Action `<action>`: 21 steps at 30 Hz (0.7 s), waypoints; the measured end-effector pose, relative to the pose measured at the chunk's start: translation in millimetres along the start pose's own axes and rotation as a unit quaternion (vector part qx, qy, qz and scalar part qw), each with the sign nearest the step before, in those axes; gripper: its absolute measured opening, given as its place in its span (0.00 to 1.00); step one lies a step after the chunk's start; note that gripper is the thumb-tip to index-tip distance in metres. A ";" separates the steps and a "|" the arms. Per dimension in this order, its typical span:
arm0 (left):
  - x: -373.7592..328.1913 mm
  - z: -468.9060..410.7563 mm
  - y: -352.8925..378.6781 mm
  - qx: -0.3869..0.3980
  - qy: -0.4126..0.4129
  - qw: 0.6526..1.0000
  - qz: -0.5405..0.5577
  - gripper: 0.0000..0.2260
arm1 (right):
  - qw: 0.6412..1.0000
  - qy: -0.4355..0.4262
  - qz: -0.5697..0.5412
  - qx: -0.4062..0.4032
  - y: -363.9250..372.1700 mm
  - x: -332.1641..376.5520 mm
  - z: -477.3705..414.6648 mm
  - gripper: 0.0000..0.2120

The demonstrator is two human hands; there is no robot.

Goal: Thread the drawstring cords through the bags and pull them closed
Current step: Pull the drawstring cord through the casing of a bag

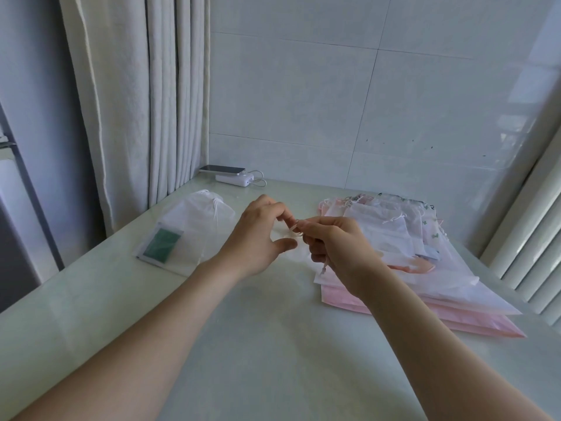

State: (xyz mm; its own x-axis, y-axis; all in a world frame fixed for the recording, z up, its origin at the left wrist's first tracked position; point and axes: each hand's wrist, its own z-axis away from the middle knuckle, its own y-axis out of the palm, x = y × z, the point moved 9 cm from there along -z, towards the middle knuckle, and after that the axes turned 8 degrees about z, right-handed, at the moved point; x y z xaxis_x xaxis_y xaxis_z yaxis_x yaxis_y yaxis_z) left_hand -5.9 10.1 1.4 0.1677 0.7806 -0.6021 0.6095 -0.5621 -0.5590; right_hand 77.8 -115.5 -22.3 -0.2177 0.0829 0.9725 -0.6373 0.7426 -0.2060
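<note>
Both hands meet above the middle of the pale table (258,344). My right hand (337,250) is closed around a thin pale cord (323,268); one end hangs below the fist, the other pokes out by the fingertips. My left hand (258,238) reaches in from the left, its forefinger touching that upper cord end, thumb apart. A translucent white bag (288,256) lies on the table under and between the hands, mostly hidden. A white drawstring bag (194,229), gathered at its top, lies to the left with a green packet (162,243) inside.
A stack of pink and white drawstring bags (419,268) covers the table's right side. A phone on a white power bank (233,176) with a cable sits at the back by the curtain (145,101). Tiled wall behind; ribbed panels at far right.
</note>
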 end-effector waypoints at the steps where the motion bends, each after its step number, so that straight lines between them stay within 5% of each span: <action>1: -0.9 -0.2 0.5 0.002 0.006 1.000 0.007 0.14 | 1.000 0.002 -0.006 -0.005 -0.2 -0.1 0.1 0.09; 6: 1.0 -0.8 -4.8 -0.009 -0.021 0.999 0.044 0.03 | 0.999 0.010 -0.028 -0.046 -6.0 -4.4 -0.9 0.09; 13: 6.1 0.7 -10.6 0.047 -0.174 0.950 0.256 0.17 | 0.998 0.017 -0.015 -0.059 -11.7 -9.1 -1.1 0.08; 17: 6.4 13.3 6.7 0.137 -0.251 0.930 0.230 0.27 | 0.999 0.003 0.006 -0.045 -7.7 -4.7 0.5 0.09; 21: 11.3 17.1 22.2 0.177 -0.256 0.904 0.294 0.23 | 0.998 -0.018 0.049 -0.029 -1.4 -0.3 2.9 0.10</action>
State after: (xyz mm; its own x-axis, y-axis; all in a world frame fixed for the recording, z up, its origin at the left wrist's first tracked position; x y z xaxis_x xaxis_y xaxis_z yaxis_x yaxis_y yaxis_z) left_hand -3.7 1.8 -27.6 -0.0546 0.1402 -0.9886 0.2309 -0.9615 -0.1492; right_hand 76.7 -118.5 -22.6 -0.3048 0.1342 0.9429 -0.5678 0.7692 -0.2931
